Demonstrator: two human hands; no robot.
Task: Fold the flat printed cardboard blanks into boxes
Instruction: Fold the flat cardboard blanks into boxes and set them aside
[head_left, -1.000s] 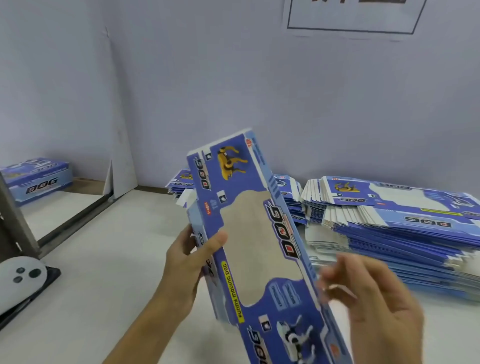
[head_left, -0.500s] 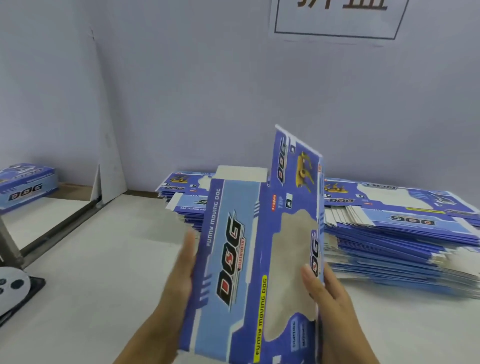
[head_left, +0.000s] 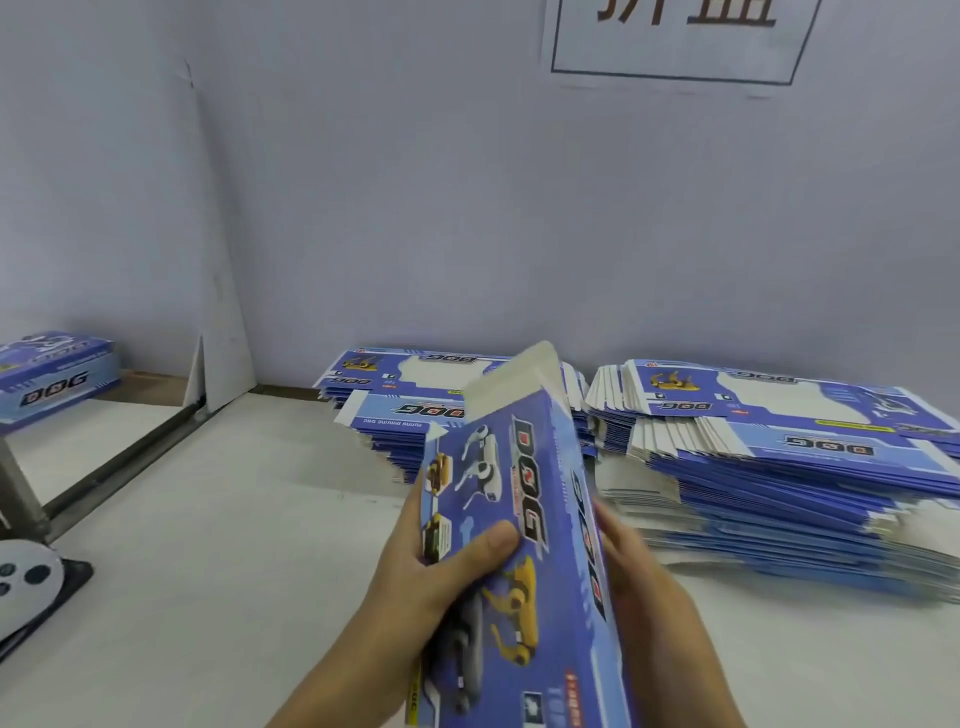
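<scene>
We have turned the blank (head_left: 524, 519) over since a moment ago: its windowed face is gone from view and the dog-picture panel faces us, the white end flap up. Our left hand (head_left: 441, 566) grips its left edge, thumb on the print; our right hand (head_left: 649, 587) presses the other side (fingers hidden). Held above the counter (head_left: 208, 519), before the stacks (head_left: 779, 467), it seems opened into a sleeve.

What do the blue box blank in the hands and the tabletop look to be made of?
Blue printed box blank: looks like thin paperboard, smooth printed face, bare off-white flap at its top end. White tabletop: smooth, matte surface; material unclear, perhaps laminate or a sheet covering.
</scene>
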